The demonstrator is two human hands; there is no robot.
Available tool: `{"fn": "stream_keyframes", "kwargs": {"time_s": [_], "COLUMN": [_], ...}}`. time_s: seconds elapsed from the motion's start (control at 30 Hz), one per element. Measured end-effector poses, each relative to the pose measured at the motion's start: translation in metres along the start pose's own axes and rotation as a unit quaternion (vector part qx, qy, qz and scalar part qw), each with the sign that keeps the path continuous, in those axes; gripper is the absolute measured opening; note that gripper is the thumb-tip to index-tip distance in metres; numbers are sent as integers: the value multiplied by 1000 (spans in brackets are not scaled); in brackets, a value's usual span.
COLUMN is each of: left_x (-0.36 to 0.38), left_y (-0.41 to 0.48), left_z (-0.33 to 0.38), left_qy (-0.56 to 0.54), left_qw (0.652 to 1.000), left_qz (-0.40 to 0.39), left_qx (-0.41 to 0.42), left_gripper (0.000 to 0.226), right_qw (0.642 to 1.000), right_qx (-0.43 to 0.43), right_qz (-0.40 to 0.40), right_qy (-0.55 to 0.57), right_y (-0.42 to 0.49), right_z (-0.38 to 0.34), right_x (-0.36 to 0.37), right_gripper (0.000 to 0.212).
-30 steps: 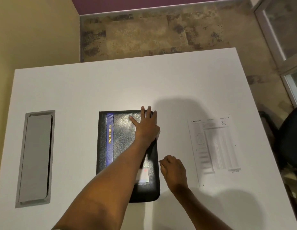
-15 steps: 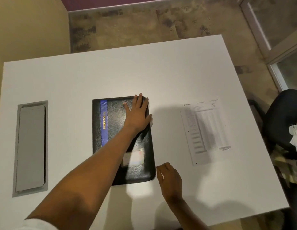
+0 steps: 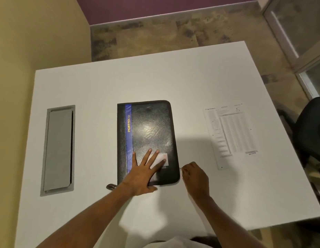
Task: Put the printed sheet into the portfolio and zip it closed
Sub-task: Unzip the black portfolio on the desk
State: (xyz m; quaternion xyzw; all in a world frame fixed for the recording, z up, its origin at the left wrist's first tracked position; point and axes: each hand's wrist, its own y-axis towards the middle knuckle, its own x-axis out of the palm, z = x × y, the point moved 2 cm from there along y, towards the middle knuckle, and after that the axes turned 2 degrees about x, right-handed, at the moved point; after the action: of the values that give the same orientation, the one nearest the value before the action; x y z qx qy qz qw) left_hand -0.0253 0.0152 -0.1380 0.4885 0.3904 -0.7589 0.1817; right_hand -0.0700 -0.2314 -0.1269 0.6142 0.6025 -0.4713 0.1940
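A black portfolio (image 3: 152, 129) with a blue stripe reading PORTFOLIO lies closed in the middle of the white table (image 3: 137, 79). My left hand (image 3: 144, 173) presses flat on its near end, fingers spread over a white label. My right hand (image 3: 195, 176) sits just off the portfolio's near right corner, fingers pinched on the small zipper pull (image 3: 181, 169). The printed sheet (image 3: 230, 133) lies flat on the table to the right, apart from both hands.
A grey cable hatch (image 3: 58, 149) is set into the table at the left. A black chair (image 3: 311, 129) stands past the table's right edge. A small dark tab (image 3: 111, 186) pokes out at the portfolio's near left corner.
My left hand slid from the portfolio's far end down to its near end. My right hand stayed by the near right corner, pinching the zipper pull. The camera view shifted.
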Motion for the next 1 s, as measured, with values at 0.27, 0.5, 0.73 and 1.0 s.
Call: {"fn": "stream_keyframes", "kwargs": {"time_s": [0.27, 0.5, 0.73, 1.0], "left_x": [-7, -17, -20, -20], "left_y": [-7, 10, 18, 18], "left_z": [4, 20, 24, 20], "left_qy": [-10, -18, -12, -1], "left_qw": [1000, 999, 1000, 1000], "left_qz": [-17, -21, -21, -28], "left_qx": [-19, -20, -14, -5], "left_gripper": [114, 107, 101, 101], "right_qw": [1000, 995, 995, 998], "right_qx": [13, 32, 4, -19], "right_qz": [17, 79, 72, 18], "right_qy": [6, 46, 72, 48], "right_y": [-13, -48, -82, -99], "right_z": [0, 6, -22, -77], "right_x": [-1, 11, 45, 86], "right_gripper": [15, 9, 9, 7]}}
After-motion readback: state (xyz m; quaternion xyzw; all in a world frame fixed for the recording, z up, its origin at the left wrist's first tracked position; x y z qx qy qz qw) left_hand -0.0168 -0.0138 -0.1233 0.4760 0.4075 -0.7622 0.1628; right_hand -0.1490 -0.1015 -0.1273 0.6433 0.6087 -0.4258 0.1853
